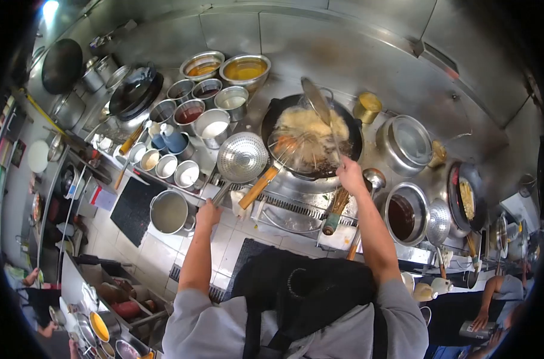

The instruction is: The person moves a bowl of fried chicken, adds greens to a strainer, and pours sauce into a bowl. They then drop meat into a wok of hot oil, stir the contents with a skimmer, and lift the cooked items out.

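My left hand (209,213) is closed around the handle of a round perforated skimmer (242,157), held beside the wok. In my right hand (349,174) is the handle of a long metal spatula (317,100); its broad blade is over the far side of the wok (357,143). Pale, foaming oil (302,119) bubbles there around food I cannot make out clearly. A wire strainer (290,149) with a wooden handle (260,186) lies across the wok's near left side, orange pieces showing near it.
Metal pots of sauces (189,112) and two bowls of yellowish liquid (245,69) stand to the left and behind. Right of the wok are a lidded pot (409,140), a pot of dark liquid (402,216) and another wok (472,197). Other people work at lower right and lower left.
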Available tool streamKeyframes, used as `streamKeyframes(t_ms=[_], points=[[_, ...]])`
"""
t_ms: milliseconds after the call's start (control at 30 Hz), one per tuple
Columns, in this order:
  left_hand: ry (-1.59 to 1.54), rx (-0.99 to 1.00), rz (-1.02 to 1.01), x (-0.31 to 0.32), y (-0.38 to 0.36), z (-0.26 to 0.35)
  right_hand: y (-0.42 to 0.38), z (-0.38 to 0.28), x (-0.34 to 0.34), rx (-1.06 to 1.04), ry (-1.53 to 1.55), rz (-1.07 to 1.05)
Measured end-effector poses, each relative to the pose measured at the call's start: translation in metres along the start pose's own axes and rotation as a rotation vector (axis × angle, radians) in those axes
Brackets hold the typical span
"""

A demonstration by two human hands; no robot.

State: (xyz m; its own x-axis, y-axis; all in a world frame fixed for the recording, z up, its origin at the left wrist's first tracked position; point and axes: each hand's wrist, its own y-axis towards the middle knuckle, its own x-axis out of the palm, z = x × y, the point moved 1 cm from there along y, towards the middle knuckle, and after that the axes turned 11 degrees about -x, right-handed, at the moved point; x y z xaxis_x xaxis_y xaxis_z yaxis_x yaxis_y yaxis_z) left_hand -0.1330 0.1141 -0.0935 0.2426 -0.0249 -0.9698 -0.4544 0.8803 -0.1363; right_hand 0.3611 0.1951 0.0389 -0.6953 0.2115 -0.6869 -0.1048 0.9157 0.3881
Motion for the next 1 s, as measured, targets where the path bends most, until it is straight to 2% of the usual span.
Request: streamKeyframes(t_ms=[67, 100, 133, 167, 200, 267, 300, 333, 400, 433, 467, 533, 567, 667, 700, 733, 800, 867, 933, 1000], points=[[-0.059, 0.032, -0.259, 0.026, 0.036, -0.018, -0.002, -0.021, -0.015, 0.363, 0.408, -0.112], [-0.041, 0.020, -0.266, 0.021, 0.040, -0.018, -0.001, -0.013, -0.015, 0.391, 0.506, -0.158], [-0.258, -0.102, -0.571, 0.018, 0.046, -0.013, 0.000, -0.004, -0.016, 0.416, 0.602, -0.196], [-0.484, -0.225, -0.871, 0.016, 0.047, -0.008, 0.000, 0.001, -0.016, 0.246, 0.338, -0.228], [-0.476, -0.223, -0.875, 0.015, 0.044, -0.011, -0.009, 0.012, -0.007, 0.254, 0.340, -0.224], [-0.978, -0.231, -1.056, 0.009, 0.034, -0.004, -0.026, 0.029, 0.000, 0.003, 0.092, -0.013], [-1.032, -0.266, -1.017, -0.017, 0.014, 0.010, -0.037, 0.030, -0.002, 0.152, 0.256, 0.003], [-1.023, -0.272, -1.033, -0.025, 0.000, 0.012, -0.048, 0.027, -0.010, 0.169, 0.250, 0.001], [-0.923, -0.177, -0.881, -0.036, -0.011, 0.010, -0.066, 0.015, -0.025, 0.457, 1.020, 0.095], [-0.981, -0.172, -0.862, -0.032, -0.015, 0.003, -0.073, 0.016, -0.026, 0.388, 1.057, 0.120], [-0.956, -0.173, -0.870, -0.037, -0.026, 0.002, -0.079, 0.012, -0.034, 0.451, 1.185, 0.190], [-0.957, -0.244, -0.753, -0.054, -0.047, 0.005, -0.090, 0.006, -0.048, 0.474, 1.336, 0.278], [-0.979, -0.212, -0.753, -0.060, -0.057, 0.006, -0.096, 0.010, -0.051, 0.486, 1.349, 0.334], [-1.093, -0.230, -0.724, -0.080, -0.083, 0.013, -0.114, 0.020, -0.058, 0.455, 1.537, 0.341], [-1.148, -0.266, -0.648, -0.091, -0.097, 0.020, -0.120, 0.024, -0.057, 0.486, 1.595, 0.347], [-1.133, -0.244, -0.676, -0.093, -0.104, 0.022, -0.130, 0.028, -0.059, 0.512, 1.643, 0.369], [-1.151, -0.239, -0.489, -0.096, -0.103, 0.025, -0.151, 0.035, -0.059, 0.539, 1.750, 0.429], [-1.119, -0.145, -0.478, -0.123, -0.107, 0.049, -0.174, 0.036, -0.064, 0.521, 1.939, 0.501], [-1.040, -0.028, -0.382, -0.146, -0.105, 0.093, -0.197, 0.029, -0.080, 0.493, 2.006, 0.570], [-1.165, 0.059, -0.408, -0.145, -0.086, 0.143, -0.219, 0.028, -0.097, 0.437, 2.001, 0.601]])
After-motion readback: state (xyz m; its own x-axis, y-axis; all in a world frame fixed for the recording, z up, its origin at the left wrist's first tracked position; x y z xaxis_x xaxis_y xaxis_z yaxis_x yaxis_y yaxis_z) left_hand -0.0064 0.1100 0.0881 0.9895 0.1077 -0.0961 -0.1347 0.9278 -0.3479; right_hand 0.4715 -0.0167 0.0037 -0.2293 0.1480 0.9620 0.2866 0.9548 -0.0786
